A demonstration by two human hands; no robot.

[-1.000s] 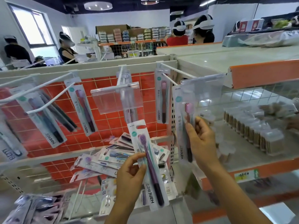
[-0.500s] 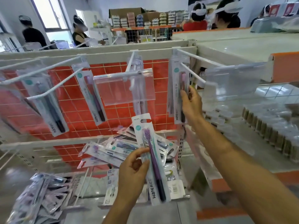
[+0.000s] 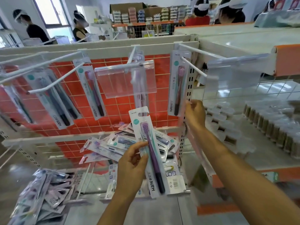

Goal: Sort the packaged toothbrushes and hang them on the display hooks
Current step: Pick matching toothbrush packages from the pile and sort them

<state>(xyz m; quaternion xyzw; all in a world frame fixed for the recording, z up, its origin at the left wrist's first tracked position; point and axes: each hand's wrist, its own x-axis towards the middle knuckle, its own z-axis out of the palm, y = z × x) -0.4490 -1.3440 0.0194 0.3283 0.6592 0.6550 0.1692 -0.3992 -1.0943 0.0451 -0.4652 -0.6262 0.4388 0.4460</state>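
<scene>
My left hand point(image 3: 129, 166) holds a packaged toothbrush point(image 3: 148, 151) with a purple brush, thumb across the front of the card and fingers curled behind it, the pack upright and leaning a little to the left. It sits in front of a loose heap of packs point(image 3: 113, 146) lying on the lower wire shelf. My right hand point(image 3: 195, 113) is raised beside the bottom corner of a pink toothbrush pack point(image 3: 177, 85) that hangs on the right-hand hook point(image 3: 194, 67); the fingers are loosely curled and I cannot tell whether they touch the card or hold nothing. Further left, more packs hang on other white hooks against the red grid panel point(image 3: 113, 109): a purple one point(image 3: 93, 90) and dark ones point(image 3: 55, 101). A clear label holder point(image 3: 125, 80) hangs off the middle hook. Another pile of packs point(image 3: 37, 195) lies at lower left.
</scene>
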